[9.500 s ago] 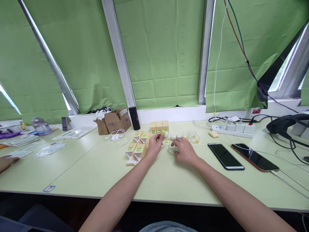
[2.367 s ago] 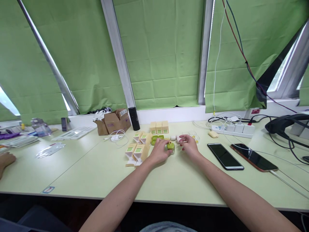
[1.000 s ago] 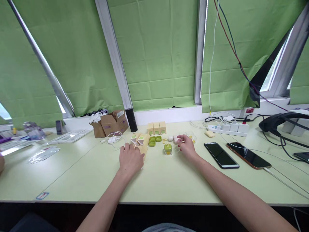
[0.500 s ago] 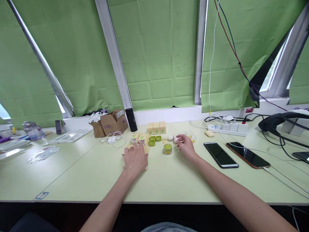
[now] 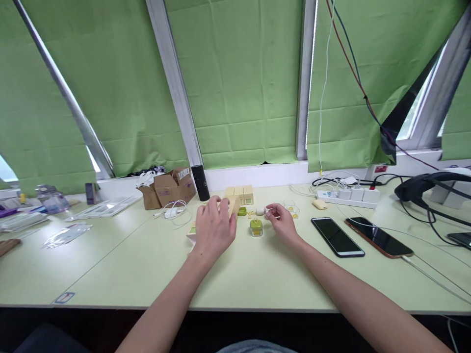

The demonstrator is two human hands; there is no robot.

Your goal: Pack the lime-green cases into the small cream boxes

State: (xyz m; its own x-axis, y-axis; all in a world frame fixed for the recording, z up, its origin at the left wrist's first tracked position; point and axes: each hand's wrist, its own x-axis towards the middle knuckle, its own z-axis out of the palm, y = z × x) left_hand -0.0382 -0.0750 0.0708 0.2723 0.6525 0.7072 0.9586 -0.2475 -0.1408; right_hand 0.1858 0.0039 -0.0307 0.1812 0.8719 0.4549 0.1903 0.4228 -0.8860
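My left hand (image 5: 215,225) is raised over the left cluster, its fingers curved round a small cream box (image 5: 233,203). Part of another small box (image 5: 192,233) shows under that hand; the rest of the cluster is hidden. My right hand (image 5: 282,221) rests on the table with thumb and fingers pinched on a small white piece, mostly covered by the fingers. Beside it lies a white cylinder (image 5: 259,211). Between my hands stands a little clear jar with a green lid (image 5: 256,227). Behind it are a green lid-like tray (image 5: 242,211) and tiny yellow bits (image 5: 250,214).
A row of cream boxes (image 5: 248,194) stands farther back. Clear cups with yellow contents (image 5: 293,211) sit beyond my right hand. Two phones (image 5: 337,237) lie to the right, near a power strip (image 5: 348,196) with cables. A cardboard box (image 5: 172,188) and black cylinder (image 5: 200,182) stand back left.
My left hand has lifted from the boxes and moved slightly right and up, with a cream box now in its grasp. My right hand has barely moved.
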